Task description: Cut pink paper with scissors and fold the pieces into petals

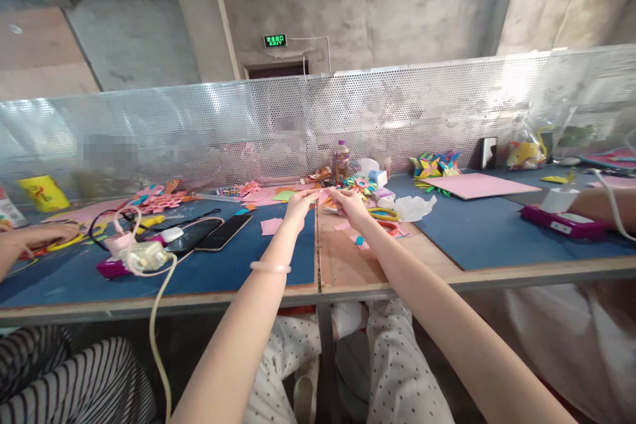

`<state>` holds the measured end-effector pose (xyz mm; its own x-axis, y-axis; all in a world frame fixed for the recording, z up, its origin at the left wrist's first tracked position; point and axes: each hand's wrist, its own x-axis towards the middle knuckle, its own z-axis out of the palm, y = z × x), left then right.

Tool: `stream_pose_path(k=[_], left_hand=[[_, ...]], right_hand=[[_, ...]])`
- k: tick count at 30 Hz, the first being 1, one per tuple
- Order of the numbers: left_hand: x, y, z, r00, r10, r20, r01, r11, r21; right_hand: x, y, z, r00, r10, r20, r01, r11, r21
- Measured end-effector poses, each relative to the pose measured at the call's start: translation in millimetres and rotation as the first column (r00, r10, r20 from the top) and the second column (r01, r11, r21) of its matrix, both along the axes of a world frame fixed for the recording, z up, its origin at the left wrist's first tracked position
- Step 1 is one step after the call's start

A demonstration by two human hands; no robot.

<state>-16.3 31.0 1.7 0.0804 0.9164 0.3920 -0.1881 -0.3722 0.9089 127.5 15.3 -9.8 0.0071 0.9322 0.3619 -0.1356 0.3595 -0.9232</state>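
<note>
Both arms reach forward over the seam between the two tabletops. My left hand (300, 203) and my right hand (350, 203) meet at a small piece of pink paper (324, 195), with the fingers of each closed on it. Its exact shape is partly hidden by the fingers. Left of my left hand lie small pink paper squares (271, 226) and a green sheet (283, 196). Behind my right hand sits a multicoloured paper flower (361, 185). Yellow-handled scissors (382, 214) and crumpled white tissue (415, 208) are to its right.
A purple-capped bottle (341, 162) stands by the perforated metal screen (223, 132). Dark phones (223, 232) and a plugged power strip (144, 256) with cables lie left. A large pink sheet (481, 185) and purple box (564, 222) are right. Co-workers' arms (42, 236) show at both sides.
</note>
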Motion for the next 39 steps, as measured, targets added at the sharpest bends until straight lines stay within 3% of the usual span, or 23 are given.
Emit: stream_pose_path(k=[7, 19, 32, 39], left_hand=[[-0.5, 1.4, -0.9, 0.999, -0.035, -0.003, 0.035, 0.999, -0.004], [0.6, 0.9, -1.2, 1.0, -0.009, -0.001, 0.009, 1.0, 0.003], [3.9, -5.5, 0.7, 0.99, 0.048, -0.132, -0.046, 0.999, 0.018], [4.0, -6.3, 1.4, 0.984, 0.089, -0.158, -0.085, 0.996, 0.027]], right_hand=[[0.2, 2.0, -4.5, 0.995, -0.019, 0.102, 0.008, 0.995, 0.104], [1.0, 8.2, -9.8, 0.983, 0.098, 0.155, -0.109, 0.992, 0.062], [-0.5, 4.5, -10.5, 0.963, 0.101, 0.25, -0.116, 0.992, 0.047], [-1.5, -3.9, -4.2, 0.964, 0.173, 0.2, -0.17, 0.985, -0.029]])
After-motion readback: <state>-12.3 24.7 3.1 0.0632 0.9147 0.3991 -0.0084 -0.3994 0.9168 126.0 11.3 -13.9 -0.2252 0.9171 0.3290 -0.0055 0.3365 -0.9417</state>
